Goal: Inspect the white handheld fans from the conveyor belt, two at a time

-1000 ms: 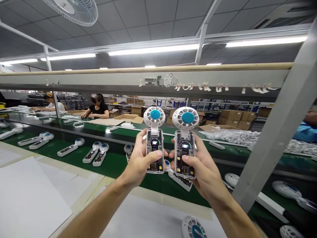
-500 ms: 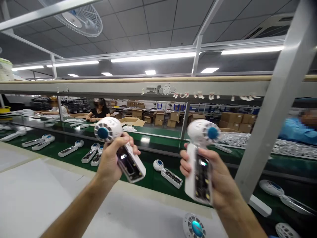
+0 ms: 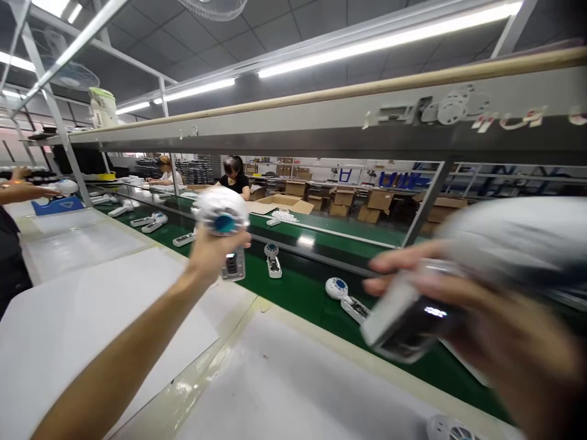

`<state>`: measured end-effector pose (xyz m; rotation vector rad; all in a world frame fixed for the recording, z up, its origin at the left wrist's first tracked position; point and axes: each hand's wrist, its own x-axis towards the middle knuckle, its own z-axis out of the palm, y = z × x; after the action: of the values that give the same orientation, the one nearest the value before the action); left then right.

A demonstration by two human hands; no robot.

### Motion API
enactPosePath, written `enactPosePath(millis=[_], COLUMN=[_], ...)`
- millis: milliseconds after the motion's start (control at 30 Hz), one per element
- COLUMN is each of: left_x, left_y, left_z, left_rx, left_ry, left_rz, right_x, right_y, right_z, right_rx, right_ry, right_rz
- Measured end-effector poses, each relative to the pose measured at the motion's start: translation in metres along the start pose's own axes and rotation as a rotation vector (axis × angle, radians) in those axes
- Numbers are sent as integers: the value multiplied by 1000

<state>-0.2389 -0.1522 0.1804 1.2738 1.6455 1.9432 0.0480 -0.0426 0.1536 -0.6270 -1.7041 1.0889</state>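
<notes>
Two hands (image 3: 213, 250) (image 3: 495, 324), two handheld fans (image 3: 223, 223) (image 3: 463, 275), one each

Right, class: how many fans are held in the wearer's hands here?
2: the left fan is in the left hand, and the right fan, blurred, is in the right hand. More lie on the belt.

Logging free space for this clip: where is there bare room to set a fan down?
Bare: the white sheet beside the left hand, and the white bench before the green belt. Crowded: the belt's far left, where fans lie close.
</notes>
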Motion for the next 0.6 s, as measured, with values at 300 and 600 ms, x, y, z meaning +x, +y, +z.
enactPosePath(millis=[300, 600], left_x=[91, 153], left_y=[-167, -231], left_z=[68, -8], left_rx=[539, 896], left_ry=[-61, -24], left_rz=[-397, -418], right_x=[106, 144], right_y=[115, 160], right_z=[109, 184], right_rx=[-685, -854], right_ry=[-40, -221], right_rz=[554, 377])
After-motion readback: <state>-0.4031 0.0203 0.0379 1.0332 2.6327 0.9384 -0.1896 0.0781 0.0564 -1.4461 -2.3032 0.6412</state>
